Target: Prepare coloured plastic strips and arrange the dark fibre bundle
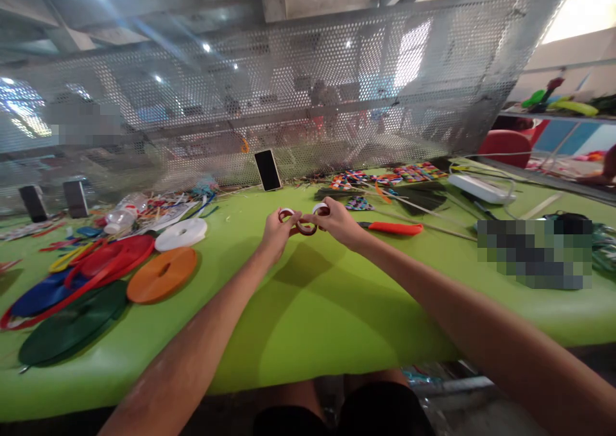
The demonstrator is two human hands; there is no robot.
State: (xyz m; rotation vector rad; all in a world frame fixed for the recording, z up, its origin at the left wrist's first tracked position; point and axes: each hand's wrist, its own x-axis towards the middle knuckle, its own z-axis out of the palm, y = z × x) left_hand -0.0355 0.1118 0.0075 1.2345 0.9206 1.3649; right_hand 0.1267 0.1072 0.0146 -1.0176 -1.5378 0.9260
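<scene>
Over the middle of the green table [308, 320], my left hand [275, 232] and my right hand [341, 223] are close together, fingers pinched. Between them is a curled strip [307, 229], white and dark red, bent into small loops. My left fingers close on its left loop, and my right fingers grip its right loop. Whether it is one strip or several pieces I cannot tell. A tool with a bright red-orange handle [395, 229] lies to the right of my right hand. A small patterned woven piece [359, 203] is just beyond it.
Flat coils of strip in white [190, 235], orange [163, 275], red [110, 256], blue [43, 296] and green [72, 327] lie on the left. A phone [267, 169] leans upright at the back, before a perforated metal screen [298, 89]. A white power strip [481, 189] sits back right.
</scene>
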